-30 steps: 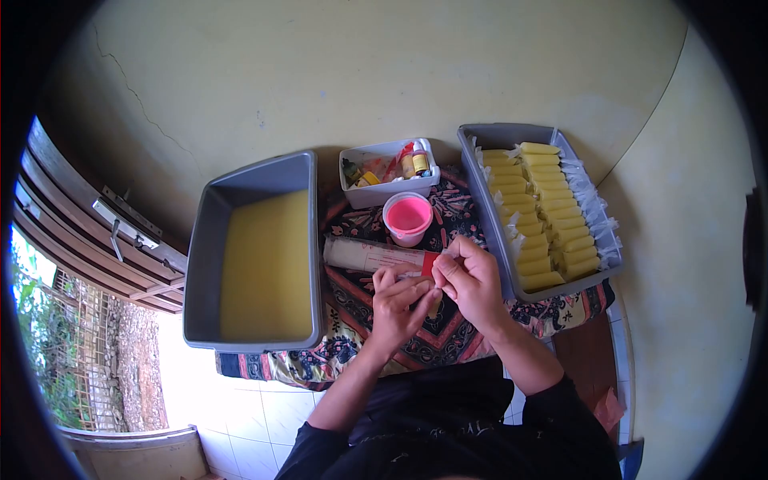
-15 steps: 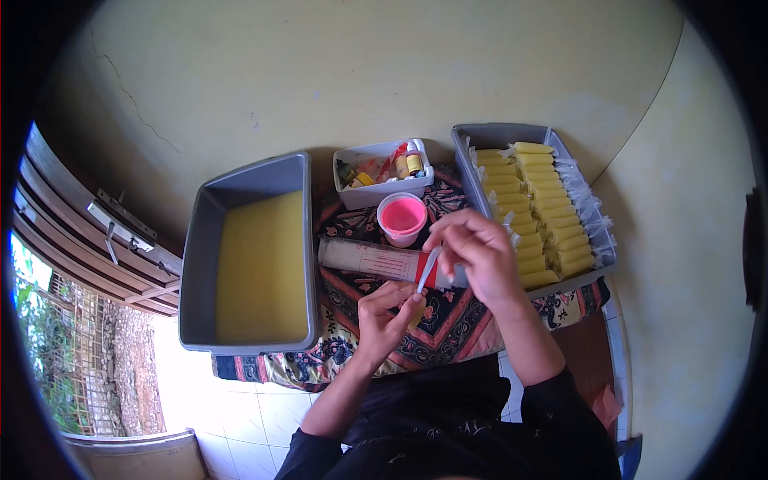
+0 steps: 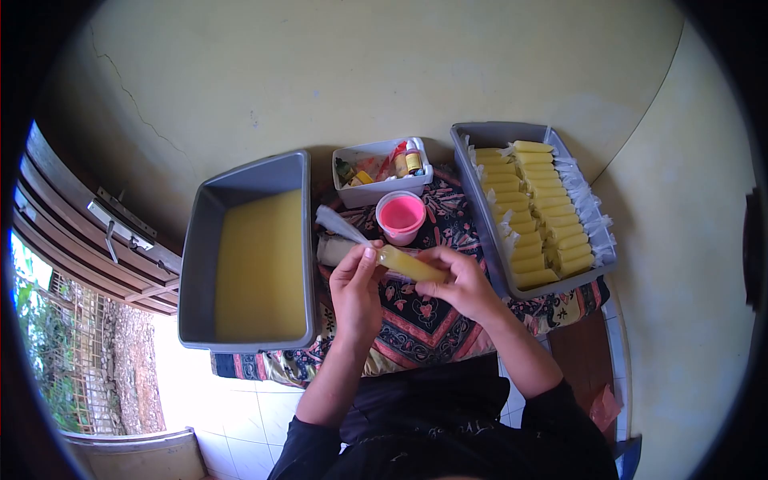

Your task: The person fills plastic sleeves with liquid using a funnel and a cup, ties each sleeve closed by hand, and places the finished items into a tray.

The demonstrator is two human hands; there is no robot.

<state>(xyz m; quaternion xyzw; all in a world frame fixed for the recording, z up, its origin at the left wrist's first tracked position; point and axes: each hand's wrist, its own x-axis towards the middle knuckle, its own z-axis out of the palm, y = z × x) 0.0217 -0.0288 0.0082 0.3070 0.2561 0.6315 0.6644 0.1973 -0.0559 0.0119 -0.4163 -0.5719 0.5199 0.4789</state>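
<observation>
Between my hands is a clear plastic bag filled with yellow liquid [image 3: 410, 264], tilted with its loose plastic end pointing up and left. The fingers of my left hand [image 3: 356, 284] pinch the bag's neck where the filled part begins. My right hand [image 3: 460, 284] is wrapped round the full lower end. Partly hidden behind my left hand lies a pack of plastic bags [image 3: 332, 250] on the patterned cloth [image 3: 432, 320]. Just beyond the filled bag stands a tub with pink inside [image 3: 402, 220].
On the left stands a grey bin [image 3: 188, 280] with yellow liquid in it. A second grey bin [image 3: 504, 276] on the right holds rows of filled yellow bags [image 3: 532, 208]. At the back, a white box [image 3: 376, 192] contains small bottles.
The filled bag has risen and turned sideways, its loose end swinging left. My right hand has come down from above onto the filled part; my left hand still pinches the neck.
</observation>
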